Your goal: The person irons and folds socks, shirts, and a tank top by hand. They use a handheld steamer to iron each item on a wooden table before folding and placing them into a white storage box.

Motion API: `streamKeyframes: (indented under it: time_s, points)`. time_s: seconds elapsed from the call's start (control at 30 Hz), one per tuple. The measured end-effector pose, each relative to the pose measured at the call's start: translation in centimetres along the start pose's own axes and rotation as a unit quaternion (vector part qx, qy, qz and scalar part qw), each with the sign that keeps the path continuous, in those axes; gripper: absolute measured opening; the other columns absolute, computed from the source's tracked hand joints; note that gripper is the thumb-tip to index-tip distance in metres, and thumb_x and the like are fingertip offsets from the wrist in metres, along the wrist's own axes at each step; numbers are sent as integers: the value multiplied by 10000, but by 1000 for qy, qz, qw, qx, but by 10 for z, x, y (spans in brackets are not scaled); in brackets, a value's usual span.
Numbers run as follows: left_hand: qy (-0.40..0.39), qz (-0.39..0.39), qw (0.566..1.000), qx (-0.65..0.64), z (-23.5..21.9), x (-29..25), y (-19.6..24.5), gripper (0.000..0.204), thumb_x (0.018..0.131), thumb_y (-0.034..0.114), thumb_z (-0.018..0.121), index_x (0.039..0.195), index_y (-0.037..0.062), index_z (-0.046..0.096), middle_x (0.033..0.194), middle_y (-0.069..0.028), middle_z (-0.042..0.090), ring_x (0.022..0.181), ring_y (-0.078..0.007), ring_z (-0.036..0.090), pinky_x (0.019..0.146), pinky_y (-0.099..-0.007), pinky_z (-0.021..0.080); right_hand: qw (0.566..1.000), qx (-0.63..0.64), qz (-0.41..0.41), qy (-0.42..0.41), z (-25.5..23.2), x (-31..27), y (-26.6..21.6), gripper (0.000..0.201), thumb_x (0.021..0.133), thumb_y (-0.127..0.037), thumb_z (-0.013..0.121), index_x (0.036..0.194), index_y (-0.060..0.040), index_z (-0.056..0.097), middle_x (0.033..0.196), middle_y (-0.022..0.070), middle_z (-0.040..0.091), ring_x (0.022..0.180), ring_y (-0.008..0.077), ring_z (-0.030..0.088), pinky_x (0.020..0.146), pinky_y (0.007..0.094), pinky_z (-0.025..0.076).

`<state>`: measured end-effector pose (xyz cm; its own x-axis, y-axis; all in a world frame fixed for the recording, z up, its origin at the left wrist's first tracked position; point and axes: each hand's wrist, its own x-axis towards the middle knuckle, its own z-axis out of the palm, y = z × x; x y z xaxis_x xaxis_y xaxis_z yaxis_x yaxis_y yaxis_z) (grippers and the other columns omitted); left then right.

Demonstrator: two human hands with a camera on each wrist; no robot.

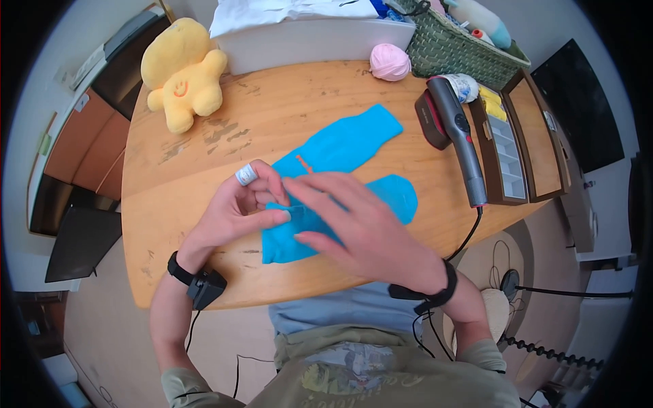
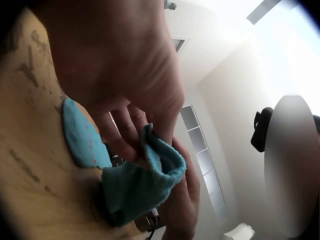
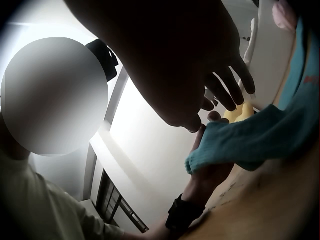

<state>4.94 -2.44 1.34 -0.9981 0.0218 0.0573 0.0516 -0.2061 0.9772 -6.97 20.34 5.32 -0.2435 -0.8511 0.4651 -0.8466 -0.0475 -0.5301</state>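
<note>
The blue sock (image 1: pixel 289 241) lies before the person, six o'clock of a second sock (image 1: pixel 350 143). The left hand (image 1: pixel 235 207), at nine, pinches its cuff (image 2: pixel 175 175); the right hand (image 1: pixel 364 224), at four, extends loose fingers over it, gripping nothing. Advisable: keep the cuff firmly held, untwisted. Second sock crowds the work; grey appliance (image 1: pixel 454 122) at two, yellow plush toy (image 1: pixel 182 81) at eleven stand well apart, no obstruction.

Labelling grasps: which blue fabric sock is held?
The blue fabric sock nearer the person, pinched by the left hand; the other sock lies farther off, unheld.
</note>
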Motion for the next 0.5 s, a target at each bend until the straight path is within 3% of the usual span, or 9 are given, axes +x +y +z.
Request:
streamKeyframes:
  time_s: [0.1,0.2,0.3,0.37,0.47,0.5]
  points:
    - [52,19,998,-33,0,2,-6,365,932,-4,775,1166,75,505,1092,-51,662,1055,-130,663,919,-295,547,998,65,6,-8,20,16,-1,662,904,-223,798,1492,-72,534,1244,178,666,1144,376,656,1007,490,518]
    - [49,53,997,-31,-7,4,-12,310,994,110,737,1172,73,485,1142,-80,664,1065,-162,679,920,-315,555,997,71,22,-18,26,21,4,639,909,-212,799,1477,-70,542,1164,175,697,1067,369,688,967,485,537]
    - [16,55,981,-183,-21,6,-26,316,1065,304,644,1216,59,514,1205,-105,667,1133,-192,667,980,-355,539,998,55,17,0,20,22,8,530,912,-175,790,1385,-53,583,1056,161,715,951,355,712,914,449,571]
    - [28,44,989,-138,-17,8,-19,434,1085,395,576,1322,37,514,1295,-127,646,1224,-217,628,1040,-387,506,998,59,29,12,3,27,6,410,910,-154,776,1271,-38,622,958,136,718,865,338,714,903,430,593]
    - [21,31,992,-118,-8,9,-20,600,1087,464,546,1475,14,466,1415,-149,600,1349,-243,550,1126,-430,443,994,49,39,93,-27,41,-6,245,949,-135,756,1135,-24,642,921,99,746,782,244,742,728,336,591]
    - [14,28,992,-119,-5,8,-21,653,1083,476,548,1526,8,442,1452,-155,582,1389,-250,520,1155,-444,420,986,108,68,105,-35,45,-10,261,959,-118,750,1169,-23,627,949,85,746,826,193,728,742,313,579]
